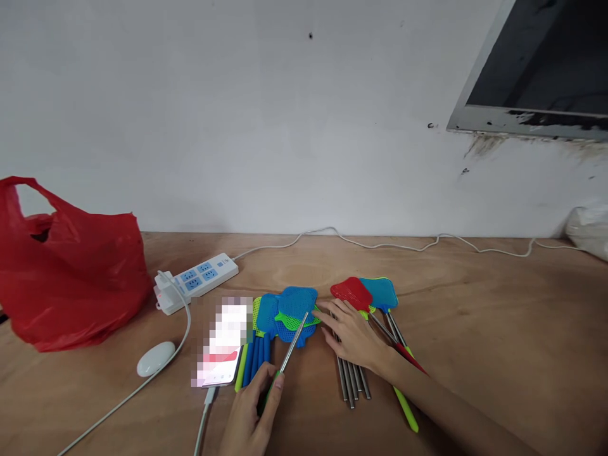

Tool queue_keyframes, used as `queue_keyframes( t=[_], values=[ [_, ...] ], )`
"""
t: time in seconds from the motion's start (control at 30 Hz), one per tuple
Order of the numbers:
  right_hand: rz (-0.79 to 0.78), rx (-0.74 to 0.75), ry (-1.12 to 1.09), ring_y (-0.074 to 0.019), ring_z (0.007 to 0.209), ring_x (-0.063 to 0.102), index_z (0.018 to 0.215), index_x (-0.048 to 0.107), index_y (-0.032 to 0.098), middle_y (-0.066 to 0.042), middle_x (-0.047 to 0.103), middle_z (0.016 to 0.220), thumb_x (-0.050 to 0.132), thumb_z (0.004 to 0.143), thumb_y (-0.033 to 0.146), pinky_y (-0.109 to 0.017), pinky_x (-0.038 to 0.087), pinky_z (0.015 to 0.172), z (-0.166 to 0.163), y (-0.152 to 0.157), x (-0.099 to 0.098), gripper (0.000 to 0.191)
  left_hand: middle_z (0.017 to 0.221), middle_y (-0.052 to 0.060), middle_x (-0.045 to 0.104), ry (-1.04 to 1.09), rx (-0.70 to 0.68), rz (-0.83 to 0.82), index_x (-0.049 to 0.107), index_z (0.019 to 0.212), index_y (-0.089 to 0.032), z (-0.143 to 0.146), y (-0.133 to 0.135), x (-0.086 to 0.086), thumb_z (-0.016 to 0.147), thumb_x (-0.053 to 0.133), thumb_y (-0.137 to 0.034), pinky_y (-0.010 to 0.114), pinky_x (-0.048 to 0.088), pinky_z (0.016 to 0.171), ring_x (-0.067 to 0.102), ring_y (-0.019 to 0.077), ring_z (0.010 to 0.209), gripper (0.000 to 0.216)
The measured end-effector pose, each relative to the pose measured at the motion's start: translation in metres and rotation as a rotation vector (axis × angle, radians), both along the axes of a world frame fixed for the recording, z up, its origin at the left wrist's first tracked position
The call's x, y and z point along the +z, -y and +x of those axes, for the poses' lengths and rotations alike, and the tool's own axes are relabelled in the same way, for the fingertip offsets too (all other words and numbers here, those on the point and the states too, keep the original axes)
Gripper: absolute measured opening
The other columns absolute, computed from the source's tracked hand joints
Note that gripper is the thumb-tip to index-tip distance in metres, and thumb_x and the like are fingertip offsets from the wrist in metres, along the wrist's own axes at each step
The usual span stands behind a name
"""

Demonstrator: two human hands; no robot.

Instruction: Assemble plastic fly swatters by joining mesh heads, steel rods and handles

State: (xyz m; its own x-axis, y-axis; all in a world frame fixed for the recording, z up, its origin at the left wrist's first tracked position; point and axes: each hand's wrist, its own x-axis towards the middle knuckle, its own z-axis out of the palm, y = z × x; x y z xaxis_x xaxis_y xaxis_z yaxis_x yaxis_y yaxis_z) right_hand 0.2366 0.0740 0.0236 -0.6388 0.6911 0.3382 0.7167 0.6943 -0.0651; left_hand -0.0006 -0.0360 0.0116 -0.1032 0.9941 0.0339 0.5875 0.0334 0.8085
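My left hand (251, 408) is closed around a green handle (270, 389), from which a thin metal rod (294, 342) points up and away. Beyond the rod's tip lies a pile of mesh fly swatter heads (297, 301), blue, green and yellow-green. My right hand (354, 335) is open, its fingers stretched toward the pile's right edge; whether they touch it I cannot tell. Loose metal rods (350, 386) lie partly under this hand. Loose blue and yellow-green handles (255, 358) rest side by side left of centre. Swatters with a red head (351, 292) and a blue head (381, 292) lie behind my right forearm.
A lit phone (223, 354) on a cable lies beside the handles. Farther left are a white oval device (156, 359), a power strip (206, 277) and a red plastic bag (76, 278). A white cord (370, 246) runs along the wall, below a wall-mounted screen (546, 63).
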Motion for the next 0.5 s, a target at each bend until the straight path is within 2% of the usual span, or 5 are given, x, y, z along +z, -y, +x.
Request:
queue_keyframes(
  t=[0.07, 0.13, 0.23, 0.33, 0.5],
  values=[
    [0.005, -0.077, -0.001, -0.0321, 0.127, 0.052, 0.142, 0.049, 0.008, -0.018, 0.057, 0.142, 0.057, 0.089, 0.022, -0.047, 0.044, 0.104, -0.006, -0.004, -0.005, 0.055, 0.106, 0.007, 0.077, -0.013, 0.006, -0.013, 0.071, 0.107, -0.023, -0.003, 0.002, -0.003, 0.088, 0.052, -0.060, 0.031, 0.058, 0.080, 0.072, 0.0268, 0.095, 0.045],
    [0.018, -0.094, 0.019, -0.0331, 0.127, 0.053, 0.142, 0.049, 0.005, -0.020, 0.059, 0.140, 0.058, 0.090, 0.024, -0.048, 0.044, 0.104, -0.012, -0.007, -0.011, 0.057, 0.107, 0.006, 0.076, 0.000, 0.016, -0.003, 0.071, 0.107, -0.024, -0.005, 0.005, -0.007, 0.089, 0.053, -0.060, 0.029, 0.058, 0.076, 0.072, 0.0265, 0.097, 0.044],
    [0.034, -0.036, 0.045, -0.0300, 0.118, 0.059, 0.133, 0.059, 0.011, -0.017, 0.069, 0.126, 0.054, 0.093, 0.016, -0.045, 0.045, 0.100, -0.019, -0.010, -0.018, 0.041, 0.107, 0.006, 0.076, 0.028, 0.020, 0.009, 0.071, 0.106, -0.024, -0.005, 0.006, -0.010, 0.090, 0.051, -0.060, 0.026, 0.058, 0.072, 0.071, 0.0260, 0.098, 0.044],
    [0.054, 0.011, 0.062, -0.0291, 0.105, 0.064, 0.126, 0.064, 0.014, -0.015, 0.074, 0.111, 0.053, 0.092, 0.008, -0.045, 0.047, 0.094, -0.020, -0.006, -0.021, 0.037, 0.102, 0.005, 0.076, 0.028, 0.004, 0.024, 0.071, 0.105, -0.024, -0.003, 0.006, -0.004, 0.091, 0.052, -0.058, 0.026, 0.057, 0.075, 0.071, 0.0250, 0.096, 0.042],
    [0.066, 0.045, 0.047, -0.0264, 0.093, 0.064, 0.116, 0.069, 0.019, -0.010, 0.075, 0.100, 0.055, 0.091, 0.010, -0.041, 0.051, 0.085, -0.012, 0.002, -0.013, 0.030, 0.082, 0.000, 0.072, -0.040, -0.076, 0.055, 0.067, 0.097, -0.025, -0.003, 0.002, 0.011, 0.096, 0.046, -0.053, 0.024, 0.052, 0.066, 0.068, 0.0209, 0.076, 0.035]
  ],
)
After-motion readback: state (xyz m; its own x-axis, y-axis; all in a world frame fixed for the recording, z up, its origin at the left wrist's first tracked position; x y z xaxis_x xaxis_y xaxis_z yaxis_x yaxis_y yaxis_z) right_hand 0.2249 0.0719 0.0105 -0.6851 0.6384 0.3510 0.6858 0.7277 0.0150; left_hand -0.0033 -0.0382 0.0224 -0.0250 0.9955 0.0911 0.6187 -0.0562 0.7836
